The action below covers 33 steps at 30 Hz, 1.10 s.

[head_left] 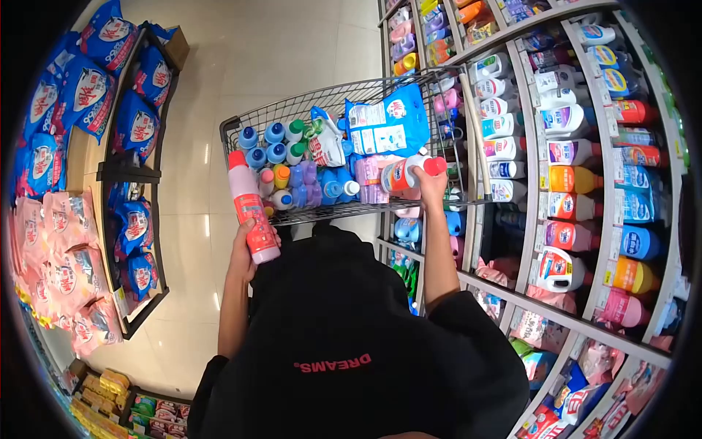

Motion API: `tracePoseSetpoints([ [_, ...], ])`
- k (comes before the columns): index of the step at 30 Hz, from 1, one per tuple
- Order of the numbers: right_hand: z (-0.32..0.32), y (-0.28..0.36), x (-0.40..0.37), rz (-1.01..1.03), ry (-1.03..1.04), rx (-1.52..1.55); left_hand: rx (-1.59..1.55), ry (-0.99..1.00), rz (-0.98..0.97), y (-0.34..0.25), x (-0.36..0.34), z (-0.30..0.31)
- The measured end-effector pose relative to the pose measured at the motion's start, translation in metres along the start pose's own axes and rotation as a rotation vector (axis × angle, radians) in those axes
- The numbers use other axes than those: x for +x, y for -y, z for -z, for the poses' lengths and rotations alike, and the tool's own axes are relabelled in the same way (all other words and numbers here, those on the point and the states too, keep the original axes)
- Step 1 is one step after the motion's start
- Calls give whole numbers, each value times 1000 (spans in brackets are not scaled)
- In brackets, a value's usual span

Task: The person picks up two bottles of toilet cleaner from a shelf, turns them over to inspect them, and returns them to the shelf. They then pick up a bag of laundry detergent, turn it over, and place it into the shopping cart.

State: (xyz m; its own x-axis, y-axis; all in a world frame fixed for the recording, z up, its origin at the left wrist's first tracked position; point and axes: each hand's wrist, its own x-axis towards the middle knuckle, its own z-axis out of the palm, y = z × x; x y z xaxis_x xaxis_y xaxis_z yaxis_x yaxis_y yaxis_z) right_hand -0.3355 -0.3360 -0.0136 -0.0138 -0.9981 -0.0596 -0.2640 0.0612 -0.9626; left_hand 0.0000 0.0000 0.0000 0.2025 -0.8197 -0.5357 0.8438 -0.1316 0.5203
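My left hand (243, 252) is wrapped round a pink bottle with a red cap (247, 199), held tilted at the near left corner of the wire shopping cart (231, 126). Over the cart's near right part, my right hand (432, 189) grips a white bottle with a red cap (400, 175), which lies nearly level. Below and around them, the cart holds several blue-capped bottles (276, 151), green-capped bottles (295, 130), a white-and-green pouch (326, 139) and a large blue bag (387, 123). Pinkish-purple packs (373, 179) sit close to the white bottle.
Shelves (537, 168) packed with bottles run along the right, close to the cart. On the left stands a dark-framed rack (129, 175) with blue bags (89, 91) and pink bags (62, 252). Shiny tiled floor (191, 241) lies between rack and cart. Boxed goods (106, 391) are at lower left.
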Motion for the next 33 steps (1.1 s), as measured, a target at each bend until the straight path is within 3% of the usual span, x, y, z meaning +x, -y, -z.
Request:
tracePoseSetpoints([
  [2, 7, -2, 10, 12, -35, -67, -59, 0, 2, 7, -1, -5],
  [3, -38, -37, 8, -42, -8, 35, 36, -63, -33, -22, -10, 3],
  [6, -6, -45, 36, -56, -46, -44, 4, -94, -12, 5, 1, -18],
  [11, -5, -56, 51, -175, 46, 84, 15, -111, -81, 10, 3, -42],
  [23, 32, -87, 73, -332, 158, 295, 89, -204, -32, 30, 15, -83],
  [29, 48, -95, 77, -351, 117, 206, 114, -223, -12, 31, 19, -93],
  [33, 61, -119, 91, -316, -51, 116, 153, -226, -6, 28, 20, -91],
])
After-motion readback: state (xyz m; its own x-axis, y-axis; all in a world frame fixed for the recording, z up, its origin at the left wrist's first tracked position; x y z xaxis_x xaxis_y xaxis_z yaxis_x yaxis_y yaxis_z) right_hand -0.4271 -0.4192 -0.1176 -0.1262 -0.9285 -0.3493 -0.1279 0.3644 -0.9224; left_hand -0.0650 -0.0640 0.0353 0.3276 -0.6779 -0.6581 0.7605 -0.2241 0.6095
